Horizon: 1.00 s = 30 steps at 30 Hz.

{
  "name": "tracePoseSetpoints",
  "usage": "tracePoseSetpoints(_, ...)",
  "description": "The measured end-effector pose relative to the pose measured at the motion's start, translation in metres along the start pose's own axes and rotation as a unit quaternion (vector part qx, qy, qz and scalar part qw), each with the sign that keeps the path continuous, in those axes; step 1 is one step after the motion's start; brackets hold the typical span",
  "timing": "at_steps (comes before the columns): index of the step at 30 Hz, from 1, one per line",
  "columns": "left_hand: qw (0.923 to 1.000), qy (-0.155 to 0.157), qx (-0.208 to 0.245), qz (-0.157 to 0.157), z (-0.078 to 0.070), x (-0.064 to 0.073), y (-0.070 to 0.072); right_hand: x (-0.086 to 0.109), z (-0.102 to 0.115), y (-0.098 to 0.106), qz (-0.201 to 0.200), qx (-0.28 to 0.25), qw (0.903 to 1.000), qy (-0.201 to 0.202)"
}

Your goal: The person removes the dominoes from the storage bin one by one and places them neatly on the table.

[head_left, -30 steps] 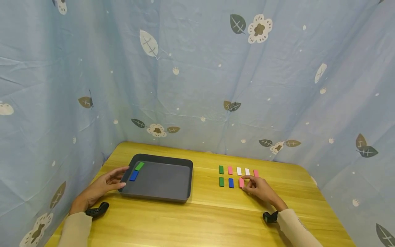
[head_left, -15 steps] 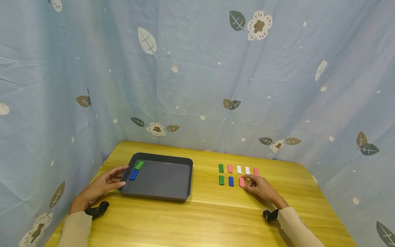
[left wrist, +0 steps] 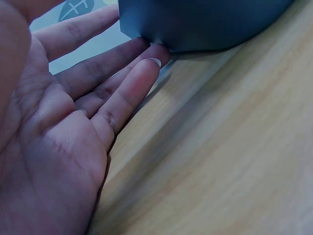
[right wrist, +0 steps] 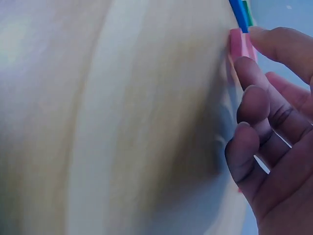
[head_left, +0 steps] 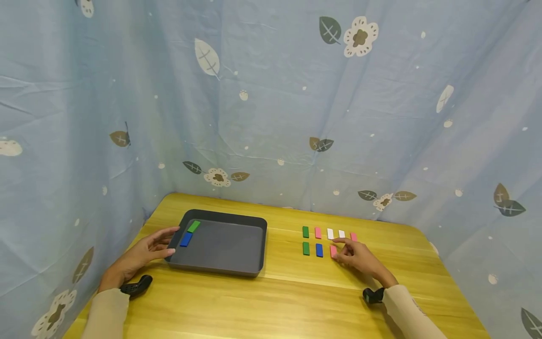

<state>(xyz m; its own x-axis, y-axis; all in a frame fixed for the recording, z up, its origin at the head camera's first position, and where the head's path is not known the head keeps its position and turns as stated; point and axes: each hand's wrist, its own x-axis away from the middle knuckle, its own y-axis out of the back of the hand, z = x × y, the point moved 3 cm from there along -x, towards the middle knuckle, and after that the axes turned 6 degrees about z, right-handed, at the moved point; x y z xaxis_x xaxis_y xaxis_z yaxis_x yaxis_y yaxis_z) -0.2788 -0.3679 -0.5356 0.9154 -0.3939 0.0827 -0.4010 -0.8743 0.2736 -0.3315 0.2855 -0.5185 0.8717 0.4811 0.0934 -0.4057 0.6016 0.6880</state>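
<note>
At the left side of a dark grey tray (head_left: 220, 245), my left hand (head_left: 141, 254) touches the rim and outer wall with fingertips and thumb. The left wrist view shows those fingers (left wrist: 129, 93) reaching fairly straight to the tray's wall (left wrist: 195, 24). A green block (head_left: 194, 226) and a blue block (head_left: 186, 239) lie end to end inside the tray along its left wall. On the table to the right, my right hand (head_left: 357, 256) pinches a small flat pink block (head_left: 333, 250) between thumb and index finger. In the right wrist view this pink block (right wrist: 236, 44) is partly hidden by the fingertips.
Beside the pinched block lie a blue block (head_left: 319, 250) and a green block (head_left: 306, 248). Behind them runs a row of green (head_left: 305, 231), pink (head_left: 318, 232), white (head_left: 330, 233) and further blocks. A patterned blue curtain (head_left: 271, 117) encloses the wooden table (head_left: 237, 306).
Both hands stay nearly in place. The right thumb and index finger shift slightly at the pink block. The head view drifts a little.
</note>
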Motion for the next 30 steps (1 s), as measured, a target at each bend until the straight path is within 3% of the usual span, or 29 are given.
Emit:
tracePoseSetpoints(12, 1.0, -0.001, 0.0, 0.001, 0.001, 0.0, 0.0, -0.026, 0.043, 0.009, -0.042, 0.013, 0.9986, 0.029)
tracePoseSetpoints(23, 1.0, 0.001, 0.0, -0.006, 0.0, 0.0, 0.0, -0.06, 0.089, -0.005, -0.019, 0.014, 0.9974, 0.068)
tracePoseSetpoints(30, 1.0, -0.001, -0.001, -0.007, 0.0, 0.002, 0.0, -0.087, 0.118, -0.019, -0.019, 0.046, 0.9948, 0.089)
